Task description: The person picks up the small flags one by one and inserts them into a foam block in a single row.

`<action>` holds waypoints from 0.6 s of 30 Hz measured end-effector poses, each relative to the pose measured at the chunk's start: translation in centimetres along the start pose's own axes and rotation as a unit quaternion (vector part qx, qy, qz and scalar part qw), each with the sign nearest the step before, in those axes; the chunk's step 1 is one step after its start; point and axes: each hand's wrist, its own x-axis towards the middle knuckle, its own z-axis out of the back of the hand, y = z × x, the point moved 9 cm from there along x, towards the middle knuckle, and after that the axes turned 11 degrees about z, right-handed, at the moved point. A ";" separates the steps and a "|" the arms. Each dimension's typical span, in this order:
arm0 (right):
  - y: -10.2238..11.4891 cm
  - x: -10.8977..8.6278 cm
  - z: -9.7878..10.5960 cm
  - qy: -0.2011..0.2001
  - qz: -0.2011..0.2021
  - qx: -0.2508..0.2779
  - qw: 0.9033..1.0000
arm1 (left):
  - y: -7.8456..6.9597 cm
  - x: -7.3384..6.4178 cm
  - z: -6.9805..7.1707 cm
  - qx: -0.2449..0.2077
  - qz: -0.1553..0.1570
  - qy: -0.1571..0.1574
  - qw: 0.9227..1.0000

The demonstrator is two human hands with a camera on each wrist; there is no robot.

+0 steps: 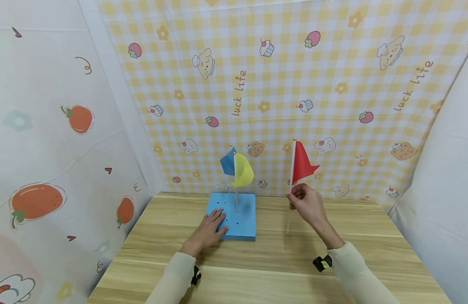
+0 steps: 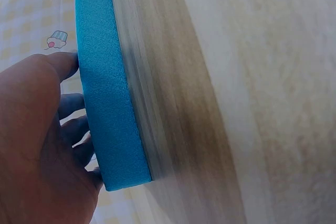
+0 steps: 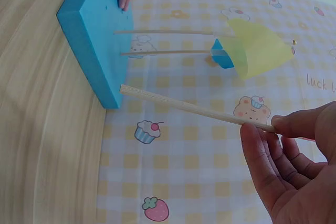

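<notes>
My left hand [image 1: 210, 230] rests flat on the near left part of a blue foam block [image 1: 241, 230] dotted with small holes. In the left wrist view the fingers lie along the top of the block. A yellow flag [image 1: 243, 171] and a blue flag [image 1: 228, 164] stand upright in the block on thin wooden sticks. To the right of it, my right hand [image 1: 307, 202] pinches the stick of a red flag [image 1: 302, 164] between thumb and fingertips. The red flag points up, and the bare lower end of its wooden stick [image 3: 184, 106] hangs below the hand.
The block sits on a wood-grain table [image 1: 287, 278] near its back edge. Behind rises a yellow checked cloth [image 1: 275, 76] with cartoon prints. White cloth [image 1: 47, 139] with fruit prints hangs at the left, and plain white cloth [image 1: 442, 169] at the right.
</notes>
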 end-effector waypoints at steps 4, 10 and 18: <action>0.3 0.1 -0.1 -0.002 0.002 0.006 1.000 | 0.0 0.0 0.1 -0.001 -0.001 0.000 1.000; 0.7 0.2 -0.2 -0.004 0.007 0.019 1.000 | 0.0 0.0 0.1 -0.002 -0.001 0.000 1.000; 0.9 0.3 -0.4 -0.007 0.009 0.018 1.000 | 0.0 0.0 0.0 -0.002 0.001 0.002 1.000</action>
